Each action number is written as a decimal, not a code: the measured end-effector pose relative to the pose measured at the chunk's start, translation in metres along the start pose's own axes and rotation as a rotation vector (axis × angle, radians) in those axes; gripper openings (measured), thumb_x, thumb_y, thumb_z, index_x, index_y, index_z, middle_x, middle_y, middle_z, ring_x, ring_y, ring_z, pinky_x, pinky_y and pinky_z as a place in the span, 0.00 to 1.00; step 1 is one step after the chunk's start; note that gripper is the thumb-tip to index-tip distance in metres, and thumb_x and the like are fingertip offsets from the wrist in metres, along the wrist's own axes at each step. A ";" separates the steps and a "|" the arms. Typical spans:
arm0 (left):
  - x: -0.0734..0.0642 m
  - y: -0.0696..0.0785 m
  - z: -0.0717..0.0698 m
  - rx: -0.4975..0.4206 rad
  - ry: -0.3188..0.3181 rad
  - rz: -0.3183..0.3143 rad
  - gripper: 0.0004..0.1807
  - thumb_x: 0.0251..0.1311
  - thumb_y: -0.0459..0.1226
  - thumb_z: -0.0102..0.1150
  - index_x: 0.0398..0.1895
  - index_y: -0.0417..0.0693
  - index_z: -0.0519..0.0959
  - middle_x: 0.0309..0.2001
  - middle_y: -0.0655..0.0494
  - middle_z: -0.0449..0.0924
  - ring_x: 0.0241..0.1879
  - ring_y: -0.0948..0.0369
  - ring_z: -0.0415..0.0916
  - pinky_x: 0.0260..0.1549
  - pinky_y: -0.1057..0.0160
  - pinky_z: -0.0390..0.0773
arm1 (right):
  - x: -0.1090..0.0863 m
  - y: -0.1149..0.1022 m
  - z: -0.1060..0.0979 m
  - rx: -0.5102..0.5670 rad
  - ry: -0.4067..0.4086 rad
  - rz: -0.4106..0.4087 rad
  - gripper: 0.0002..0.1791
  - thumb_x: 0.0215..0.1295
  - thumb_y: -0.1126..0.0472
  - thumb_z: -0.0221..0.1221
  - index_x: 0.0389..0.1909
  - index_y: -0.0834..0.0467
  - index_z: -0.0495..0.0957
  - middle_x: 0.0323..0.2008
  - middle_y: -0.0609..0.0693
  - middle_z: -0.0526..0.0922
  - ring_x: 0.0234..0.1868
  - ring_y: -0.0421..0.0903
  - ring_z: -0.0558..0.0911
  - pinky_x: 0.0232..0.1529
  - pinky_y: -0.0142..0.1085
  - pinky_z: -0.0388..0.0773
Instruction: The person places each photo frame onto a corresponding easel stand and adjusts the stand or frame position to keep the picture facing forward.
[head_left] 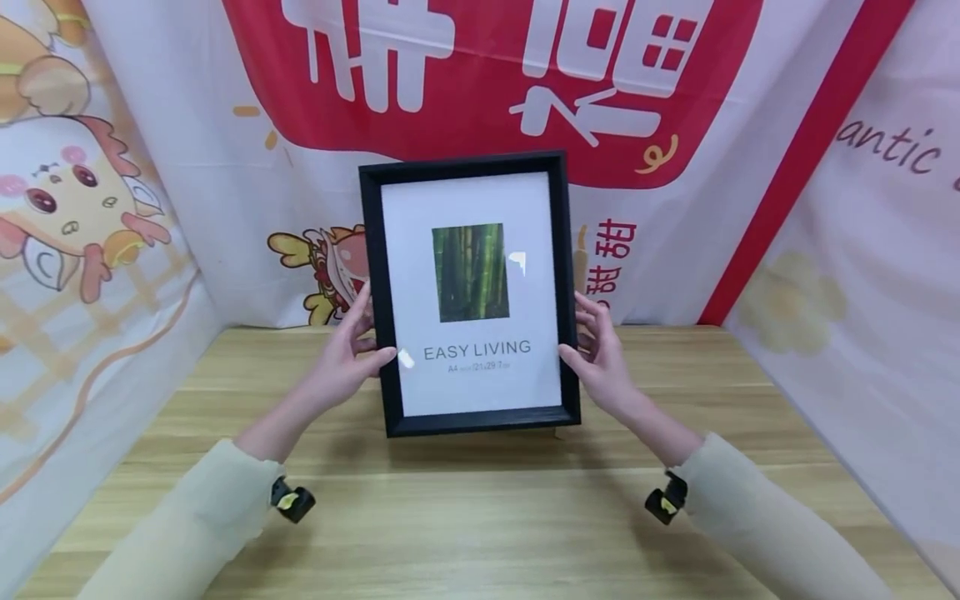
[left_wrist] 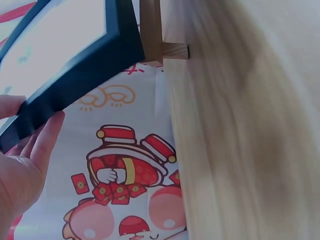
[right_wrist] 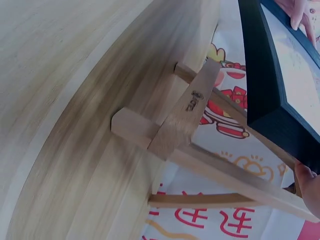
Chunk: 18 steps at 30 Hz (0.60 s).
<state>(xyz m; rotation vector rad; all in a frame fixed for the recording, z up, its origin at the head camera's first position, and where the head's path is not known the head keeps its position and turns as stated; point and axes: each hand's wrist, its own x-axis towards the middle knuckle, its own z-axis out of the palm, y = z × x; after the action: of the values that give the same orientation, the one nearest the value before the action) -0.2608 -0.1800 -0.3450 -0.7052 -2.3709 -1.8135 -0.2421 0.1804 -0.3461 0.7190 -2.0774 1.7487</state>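
Upright and tipped slightly to one side, a black picture frame [head_left: 483,419] holds a white sheet with a green bamboo picture and the words EASY LIVING. My left hand [head_left: 347,354] grips its left edge, thumb on the front and fingers toward the back. On the opposite edge, my right hand [head_left: 603,367] holds it the same way. Behind the frame stands a small wooden easel [right_wrist: 182,112], with short pegs sticking forward. The right wrist view shows a gap between the frame's lower corner and these pegs. From the head view the easel is almost wholly hidden.
Under everything lies a wood-grain tabletop [head_left: 480,525]. A printed cloth backdrop [head_left: 247,192] rises along the table's back edge, with more cloth [head_left: 870,275] on both sides. Small black cameras [head_left: 292,500] are strapped at both wrists, beside pale sleeves.
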 end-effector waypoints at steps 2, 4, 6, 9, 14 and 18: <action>0.009 0.000 0.003 0.013 -0.003 0.013 0.51 0.65 0.27 0.57 0.76 0.76 0.40 0.63 0.36 0.63 0.54 0.38 0.72 0.33 0.54 0.85 | -0.001 0.000 -0.003 -0.012 0.030 -0.011 0.36 0.64 0.81 0.52 0.71 0.64 0.52 0.57 0.67 0.70 0.47 0.46 0.79 0.46 0.29 0.79; 0.019 0.000 0.007 0.051 -0.005 0.029 0.51 0.65 0.28 0.57 0.77 0.76 0.39 0.65 0.38 0.62 0.56 0.40 0.71 0.36 0.54 0.84 | -0.003 0.001 -0.006 -0.026 0.059 -0.018 0.36 0.64 0.81 0.52 0.71 0.63 0.52 0.56 0.66 0.70 0.45 0.44 0.79 0.46 0.29 0.79; 0.029 0.000 0.010 0.087 -0.009 0.062 0.51 0.64 0.27 0.57 0.77 0.73 0.39 0.68 0.40 0.61 0.58 0.43 0.70 0.43 0.54 0.82 | -0.005 0.002 -0.010 -0.044 0.084 -0.019 0.37 0.64 0.81 0.52 0.71 0.61 0.52 0.55 0.65 0.70 0.45 0.44 0.78 0.45 0.28 0.79; 0.045 0.000 0.016 0.102 -0.026 0.115 0.51 0.64 0.26 0.57 0.78 0.67 0.38 0.70 0.42 0.58 0.59 0.44 0.70 0.51 0.50 0.78 | -0.009 0.004 -0.014 -0.068 0.118 -0.030 0.38 0.64 0.81 0.52 0.72 0.59 0.51 0.56 0.64 0.69 0.45 0.44 0.78 0.46 0.27 0.78; 0.063 0.003 0.026 0.114 -0.061 0.118 0.50 0.66 0.26 0.55 0.78 0.65 0.37 0.74 0.44 0.51 0.63 0.44 0.65 0.55 0.46 0.74 | -0.013 0.009 -0.019 -0.057 0.188 -0.072 0.39 0.61 0.84 0.52 0.72 0.62 0.51 0.58 0.63 0.68 0.43 0.44 0.78 0.45 0.26 0.78; 0.076 0.004 0.032 0.134 -0.060 0.122 0.49 0.66 0.27 0.55 0.78 0.66 0.37 0.75 0.47 0.47 0.67 0.45 0.60 0.60 0.46 0.70 | -0.014 0.013 -0.022 -0.057 0.236 -0.089 0.39 0.60 0.85 0.52 0.71 0.63 0.52 0.58 0.61 0.68 0.42 0.44 0.78 0.44 0.26 0.78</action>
<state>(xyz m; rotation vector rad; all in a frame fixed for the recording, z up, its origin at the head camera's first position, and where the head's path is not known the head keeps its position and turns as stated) -0.3203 -0.1256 -0.3264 -0.8779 -2.3998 -1.5915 -0.2400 0.2059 -0.3601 0.5507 -1.9000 1.6328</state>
